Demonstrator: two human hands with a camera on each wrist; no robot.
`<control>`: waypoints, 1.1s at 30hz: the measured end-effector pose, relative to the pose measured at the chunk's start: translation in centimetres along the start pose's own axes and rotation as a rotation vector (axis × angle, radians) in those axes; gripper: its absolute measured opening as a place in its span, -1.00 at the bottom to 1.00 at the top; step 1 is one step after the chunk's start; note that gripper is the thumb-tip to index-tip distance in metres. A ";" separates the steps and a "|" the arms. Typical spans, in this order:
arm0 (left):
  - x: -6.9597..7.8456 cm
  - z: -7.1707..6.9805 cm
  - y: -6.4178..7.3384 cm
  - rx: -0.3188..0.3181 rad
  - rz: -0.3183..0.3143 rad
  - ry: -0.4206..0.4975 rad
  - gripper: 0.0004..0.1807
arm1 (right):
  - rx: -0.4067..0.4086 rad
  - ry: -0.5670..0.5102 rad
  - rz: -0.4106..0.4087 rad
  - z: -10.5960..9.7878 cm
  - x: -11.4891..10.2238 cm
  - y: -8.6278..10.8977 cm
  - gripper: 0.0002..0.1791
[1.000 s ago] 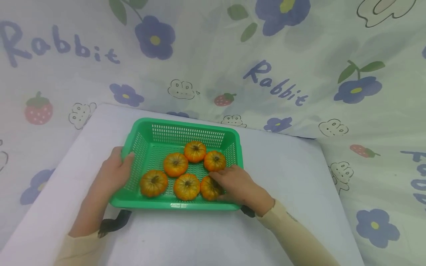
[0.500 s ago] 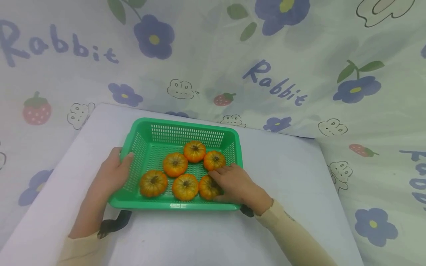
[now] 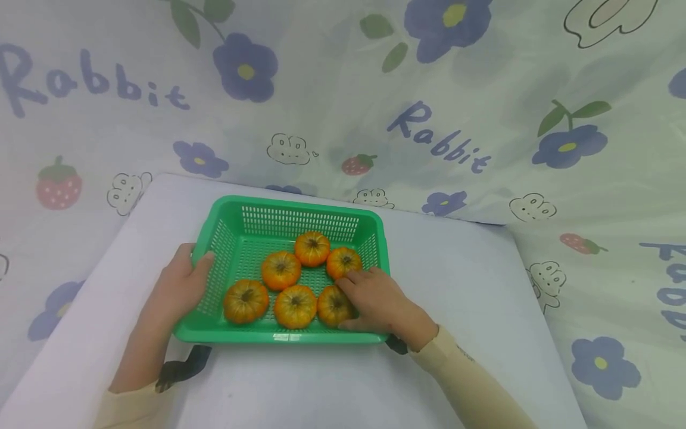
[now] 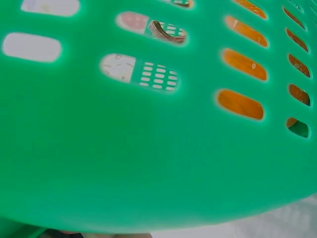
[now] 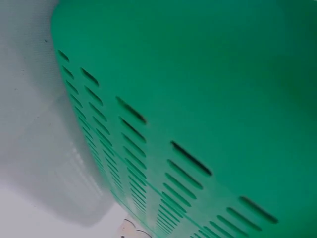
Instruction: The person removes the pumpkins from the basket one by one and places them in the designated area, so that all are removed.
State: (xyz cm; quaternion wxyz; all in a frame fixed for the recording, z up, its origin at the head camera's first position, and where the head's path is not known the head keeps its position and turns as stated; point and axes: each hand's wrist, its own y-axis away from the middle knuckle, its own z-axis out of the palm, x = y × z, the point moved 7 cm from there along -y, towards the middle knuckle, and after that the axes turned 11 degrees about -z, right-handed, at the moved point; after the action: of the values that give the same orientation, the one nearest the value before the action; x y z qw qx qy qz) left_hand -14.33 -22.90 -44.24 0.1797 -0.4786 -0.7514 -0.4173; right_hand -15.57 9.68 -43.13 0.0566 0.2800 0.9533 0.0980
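A green plastic basket (image 3: 236,338) with slotted walls holds several small orange pumpkins. My left hand (image 3: 181,286) grips its left rim, thumb on the inner side. My right hand (image 3: 375,302) reaches over the right wall and holds the front-right pumpkin (image 3: 333,306) between fingers and thumb, hiding its right part. That pumpkin sits right beside the front-middle pumpkin (image 3: 295,307). Another pumpkin (image 3: 246,301) lies at the front left. In the left wrist view the basket wall (image 4: 124,148) fills most of the picture, with orange showing through its slots.
Behind the front row lie a centre pumpkin (image 3: 281,270), a back pumpkin (image 3: 312,248) and a right pumpkin (image 3: 344,263), close to my right fingertips. The basket stands on a white-covered table (image 3: 450,268). A printed cloth (image 3: 321,77) hangs behind the table.
The front-right pumpkin has slid slightly left with my right hand, and the front-middle one has shifted slightly left too. My left hand keeps its grip. The head view has tilted a little.
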 end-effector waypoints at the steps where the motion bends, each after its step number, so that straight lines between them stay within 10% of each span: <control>1: 0.0 0.0 0.0 0.000 0.000 -0.001 -0.13 | 0.007 -0.002 0.001 0.0 0.0 0.0 -0.15; 33: -0.6 -0.5 -0.4 0.024 -0.004 0.021 -0.13 | 0.244 -0.193 0.096 -0.6 0.7 1.0 -0.08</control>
State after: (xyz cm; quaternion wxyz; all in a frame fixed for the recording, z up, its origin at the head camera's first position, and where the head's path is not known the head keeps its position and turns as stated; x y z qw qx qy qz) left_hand -14.46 -23.72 -44.59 0.1925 -0.4707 -0.7552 -0.4136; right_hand -15.72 10.76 -42.38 0.1089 0.3380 0.9338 -0.0432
